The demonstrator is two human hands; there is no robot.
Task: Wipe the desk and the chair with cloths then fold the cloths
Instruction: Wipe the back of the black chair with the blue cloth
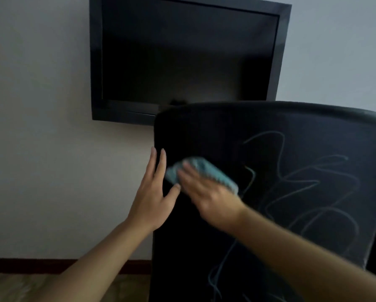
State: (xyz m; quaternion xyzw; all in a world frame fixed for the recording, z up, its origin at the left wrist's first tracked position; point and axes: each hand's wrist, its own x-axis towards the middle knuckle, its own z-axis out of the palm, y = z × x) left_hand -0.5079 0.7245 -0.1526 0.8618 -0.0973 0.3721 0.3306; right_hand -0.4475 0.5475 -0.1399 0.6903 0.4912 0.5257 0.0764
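Right hand [206,192] presses teal cloth [206,171] flat on chair back [280,182]; left hand [154,192] open, fingers spread, bracing chair's edge.

- A lived-in room, likely a home or hotel bedroom or living room.
- A flat TV [187,59] hangs on a plain white wall [41,127].
- A dark skirting board [30,263] runs above pale, fluffy carpet [12,286].
- A black chair [270,149] stands before the wall.
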